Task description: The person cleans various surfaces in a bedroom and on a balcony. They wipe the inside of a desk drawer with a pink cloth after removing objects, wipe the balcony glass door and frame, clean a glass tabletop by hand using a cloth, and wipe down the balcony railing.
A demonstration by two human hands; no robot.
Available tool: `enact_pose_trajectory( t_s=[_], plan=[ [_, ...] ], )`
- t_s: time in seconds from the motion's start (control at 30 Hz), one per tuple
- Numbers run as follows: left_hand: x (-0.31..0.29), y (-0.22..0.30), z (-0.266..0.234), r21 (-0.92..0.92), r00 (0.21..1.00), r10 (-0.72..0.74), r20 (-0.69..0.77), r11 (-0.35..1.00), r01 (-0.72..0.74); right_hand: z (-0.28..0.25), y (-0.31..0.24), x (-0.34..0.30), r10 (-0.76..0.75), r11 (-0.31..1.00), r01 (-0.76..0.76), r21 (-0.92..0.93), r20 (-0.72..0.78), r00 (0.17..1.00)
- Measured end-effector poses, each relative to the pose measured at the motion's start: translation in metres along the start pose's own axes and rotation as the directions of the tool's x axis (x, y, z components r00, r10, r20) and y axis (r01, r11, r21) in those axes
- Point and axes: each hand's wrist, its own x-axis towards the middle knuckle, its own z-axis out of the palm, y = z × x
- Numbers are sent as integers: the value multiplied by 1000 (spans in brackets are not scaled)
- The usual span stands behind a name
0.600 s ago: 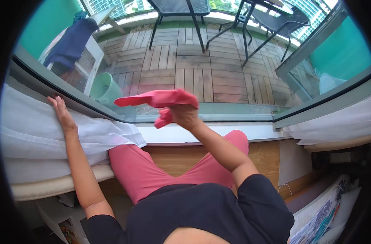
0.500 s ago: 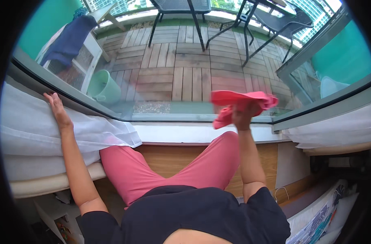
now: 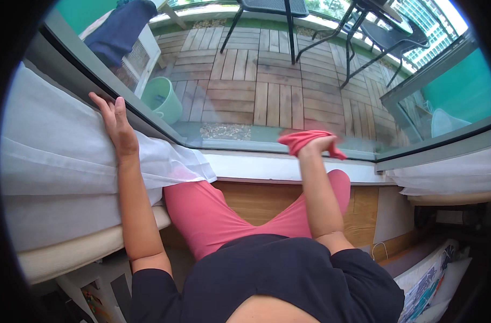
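My right hand (image 3: 319, 145) holds a pinkish-red cloth (image 3: 298, 141) against or very close to the lower part of a large glass pane (image 3: 213, 118). The cloth is bunched round the fingers, which are partly hidden, and its edges are blurred. On the left, my left hand (image 3: 119, 129) rests with fingers spread on the grey window frame (image 3: 75, 70), beside a white sheer curtain (image 3: 57, 151). It holds nothing.
A white sill (image 3: 256, 166) runs below the glass. Beyond it are wooden deck tiles (image 3: 240, 86), a green bucket (image 3: 170, 102), a dark chair (image 3: 272, 6) and a dark navy cloth (image 3: 119, 35). Another white curtain (image 3: 444, 175) hangs at right.
My right hand has swept the cloth leftward and a little lower across the pane; the cloth looks more bunched. The whole view has shifted. My left hand remains at the frame.
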Motion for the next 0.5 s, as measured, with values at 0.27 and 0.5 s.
enact_pose_trajectory(
  t_s=[0.27,0.5],
  plan=[
    [9,-8,15,101,999,19,29,995,-22,164,301,-174,751,581,-792,188,250,611],
    [7,3,-34,51,999,-29,30,998,28,38,174,-40,554,752,-625,209,313,771]
  ],
)
